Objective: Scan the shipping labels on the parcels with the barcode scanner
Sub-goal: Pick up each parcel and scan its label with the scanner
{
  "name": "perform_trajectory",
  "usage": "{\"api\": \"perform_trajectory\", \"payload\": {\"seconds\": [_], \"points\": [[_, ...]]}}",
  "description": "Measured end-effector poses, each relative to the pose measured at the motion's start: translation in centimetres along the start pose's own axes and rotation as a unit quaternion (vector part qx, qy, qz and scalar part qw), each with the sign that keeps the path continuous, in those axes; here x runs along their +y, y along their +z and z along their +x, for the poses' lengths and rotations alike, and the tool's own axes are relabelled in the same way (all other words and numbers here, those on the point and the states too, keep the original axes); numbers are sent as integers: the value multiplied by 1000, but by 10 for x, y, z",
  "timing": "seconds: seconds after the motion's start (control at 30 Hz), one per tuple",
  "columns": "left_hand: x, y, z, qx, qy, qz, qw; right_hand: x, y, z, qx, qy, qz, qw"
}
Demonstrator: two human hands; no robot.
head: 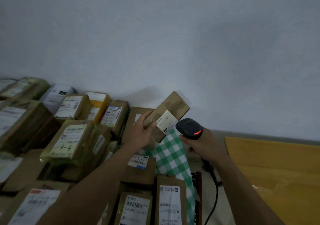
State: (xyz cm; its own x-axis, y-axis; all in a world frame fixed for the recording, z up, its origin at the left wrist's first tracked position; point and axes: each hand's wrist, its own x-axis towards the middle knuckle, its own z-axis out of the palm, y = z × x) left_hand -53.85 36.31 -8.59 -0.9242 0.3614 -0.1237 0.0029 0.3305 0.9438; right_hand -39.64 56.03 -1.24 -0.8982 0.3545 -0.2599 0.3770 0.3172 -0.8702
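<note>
My left hand grips a small flat cardboard parcel and holds it up, tilted, in front of the wall. A white shipping label wraps round the parcel's lower right edge. My right hand grips the handle of a black barcode scanner. The scanner's head sits right beside the label, and a red light glows on its back. Its black cable hangs down below my right wrist.
Several labelled cardboard parcels are piled on the left and in front, some marked by hand "3-3" and "3-1". A green-and-white checked cloth drapes under them. A large yellow-brown surface lies to the right. A pale wall rises behind.
</note>
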Motion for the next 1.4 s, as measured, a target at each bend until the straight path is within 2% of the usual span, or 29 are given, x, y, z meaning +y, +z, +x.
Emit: {"api": "perform_trajectory", "payload": {"seconds": [0.33, 0.93, 1.07, 1.2, 1.33, 1.4], "points": [[47, -37, -28, 31, 32, 33, 998, -40, 11, -50, -46, -46, -71, 995], [50, -62, -40, 55, 35, 68, 996, -61, 28, -66, -69, -86, -126, 986], [48, -81, -41, 108, 30, 57, 992, -76, 41, -62, -64, -98, -137, 984], [48, -133, -41, 174, 27, 83, 981, -93, 66, -49, -77, -115, -140, 980], [33, -198, -41, 244, -10, 120, 962, -109, 94, -41, -107, -127, -127, 978], [25, -217, -47, 254, -45, 136, 956, -115, 103, -41, -117, -134, -119, 977]]}}
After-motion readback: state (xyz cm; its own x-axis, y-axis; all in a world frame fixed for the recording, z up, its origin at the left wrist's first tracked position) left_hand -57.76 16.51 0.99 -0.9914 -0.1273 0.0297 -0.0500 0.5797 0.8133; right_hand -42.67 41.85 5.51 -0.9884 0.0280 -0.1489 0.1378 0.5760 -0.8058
